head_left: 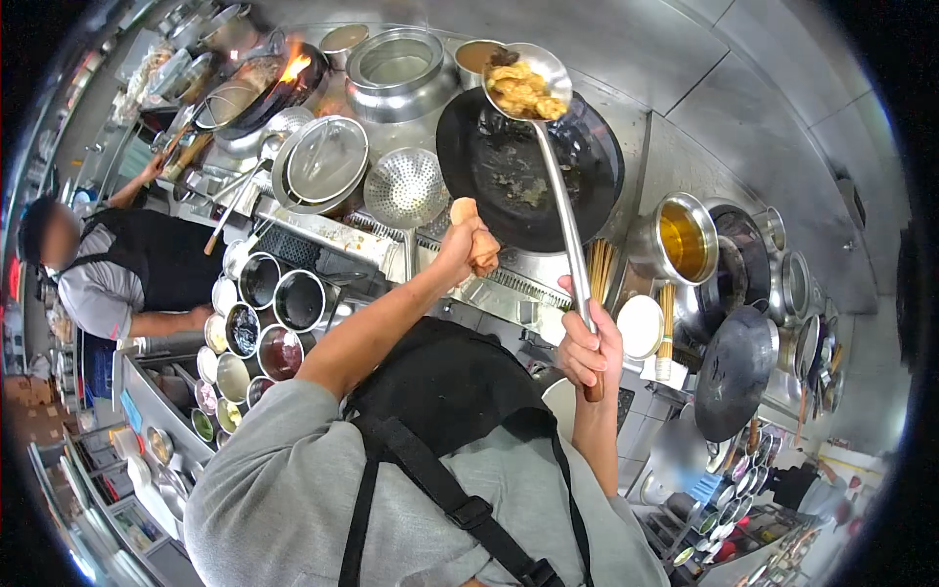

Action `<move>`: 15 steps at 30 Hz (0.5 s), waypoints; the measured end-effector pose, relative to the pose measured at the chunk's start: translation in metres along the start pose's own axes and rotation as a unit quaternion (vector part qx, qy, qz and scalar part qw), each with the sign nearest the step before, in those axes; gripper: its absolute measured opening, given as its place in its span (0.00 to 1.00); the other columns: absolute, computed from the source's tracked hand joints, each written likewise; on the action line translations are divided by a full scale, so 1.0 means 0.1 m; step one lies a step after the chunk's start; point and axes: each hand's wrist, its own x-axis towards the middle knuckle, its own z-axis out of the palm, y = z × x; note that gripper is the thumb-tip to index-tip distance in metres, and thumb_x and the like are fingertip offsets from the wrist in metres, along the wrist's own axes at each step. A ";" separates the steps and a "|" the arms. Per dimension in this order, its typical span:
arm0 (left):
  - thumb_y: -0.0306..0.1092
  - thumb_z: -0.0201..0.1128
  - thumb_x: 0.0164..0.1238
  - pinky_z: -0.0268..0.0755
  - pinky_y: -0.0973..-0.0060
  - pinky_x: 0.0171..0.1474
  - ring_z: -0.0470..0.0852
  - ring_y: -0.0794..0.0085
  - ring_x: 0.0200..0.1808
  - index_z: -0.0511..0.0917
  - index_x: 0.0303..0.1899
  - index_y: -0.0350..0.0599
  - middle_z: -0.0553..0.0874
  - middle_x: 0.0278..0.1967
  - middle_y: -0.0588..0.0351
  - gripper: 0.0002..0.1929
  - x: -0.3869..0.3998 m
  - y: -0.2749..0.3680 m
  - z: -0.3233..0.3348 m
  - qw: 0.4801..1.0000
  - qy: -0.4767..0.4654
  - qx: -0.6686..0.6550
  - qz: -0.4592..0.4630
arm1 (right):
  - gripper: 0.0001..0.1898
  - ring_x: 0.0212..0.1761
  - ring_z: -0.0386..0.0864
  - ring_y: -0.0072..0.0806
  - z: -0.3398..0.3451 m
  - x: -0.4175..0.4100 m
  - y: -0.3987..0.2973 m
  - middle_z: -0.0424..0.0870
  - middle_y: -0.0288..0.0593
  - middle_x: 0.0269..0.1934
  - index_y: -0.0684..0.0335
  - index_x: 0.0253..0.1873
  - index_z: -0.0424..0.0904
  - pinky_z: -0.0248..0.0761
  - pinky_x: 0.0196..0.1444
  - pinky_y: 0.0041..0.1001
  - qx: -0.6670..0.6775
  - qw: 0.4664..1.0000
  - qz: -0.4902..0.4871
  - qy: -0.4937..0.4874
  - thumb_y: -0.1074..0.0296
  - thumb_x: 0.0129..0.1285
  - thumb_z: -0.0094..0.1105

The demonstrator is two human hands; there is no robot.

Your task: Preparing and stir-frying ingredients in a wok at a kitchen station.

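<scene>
My right hand (pixel 589 341) grips the wooden end of a long-handled metal ladle (pixel 561 191). Its bowl holds browned pieces of cooked food (pixel 524 89) and is above the far part of a black wok (pixel 506 172). Oily bits lie on the wok's bottom. My left hand (pixel 469 246) is closed around a folded tan cloth (pixel 485 251) at the wok's near left edge; whether the cloth touches the rim I cannot tell. A perforated metal skimmer (pixel 407 188) lies left of the wok.
Left stand a steel pot (pixel 396 73), strainers (pixel 328 159) and seasoning tubs (pixel 299 299). A co-worker (pixel 139 264) tends another wok (pixel 271 92) with flames. Right are a pot of yellow oil (pixel 684 238), a bamboo brush (pixel 665 330) and a tilted dark wok (pixel 736 374).
</scene>
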 end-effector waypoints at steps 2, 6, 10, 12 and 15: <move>0.37 0.58 0.64 0.73 0.63 0.24 0.78 0.63 0.21 0.73 0.33 0.45 0.79 0.24 0.54 0.08 0.40 -0.18 -0.27 0.989 -0.126 -0.009 -0.077 | 0.25 0.09 0.60 0.14 0.10 -0.05 -0.06 0.63 0.34 0.23 0.68 0.76 0.51 0.61 0.06 0.19 -0.099 0.993 -0.015 0.056 0.61 0.82 0.34; 0.44 0.61 0.66 0.73 0.66 0.19 0.80 0.63 0.18 0.75 0.32 0.45 0.79 0.22 0.53 0.12 0.72 -0.39 -0.03 0.997 -0.065 -0.038 -0.033 | 0.24 0.09 0.60 0.13 0.14 -0.18 -0.20 0.63 0.34 0.23 0.67 0.75 0.53 0.61 0.07 0.18 -0.174 0.979 -0.021 0.106 0.60 0.82 0.34; 0.65 0.65 0.65 0.73 0.71 0.21 0.80 0.70 0.20 0.74 0.31 0.47 0.80 0.22 0.57 0.27 0.54 -0.35 -0.05 0.996 -0.014 -0.009 -0.086 | 0.23 0.08 0.54 0.12 0.01 -0.23 -0.41 0.60 0.32 0.20 0.66 0.72 0.59 0.57 0.05 0.18 -0.222 0.963 0.011 0.152 0.61 0.80 0.42; 0.58 0.67 0.67 0.74 0.72 0.22 0.81 0.72 0.21 0.76 0.34 0.49 0.81 0.24 0.58 0.21 0.22 -0.39 -0.14 0.994 0.005 0.014 -0.107 | 0.22 0.07 0.53 0.14 -0.10 -0.26 -0.50 0.59 0.32 0.19 0.65 0.71 0.60 0.58 0.05 0.20 -0.267 0.950 0.031 0.161 0.61 0.80 0.41; 0.53 0.68 0.67 0.73 0.72 0.22 0.81 0.73 0.21 0.78 0.36 0.50 0.82 0.25 0.61 0.17 -0.29 -0.92 -0.67 0.994 0.004 0.080 -0.073 | 0.22 0.06 0.54 0.16 -0.30 -0.32 -0.58 0.58 0.33 0.18 0.65 0.70 0.59 0.60 0.05 0.20 -0.318 0.934 0.089 0.135 0.61 0.80 0.42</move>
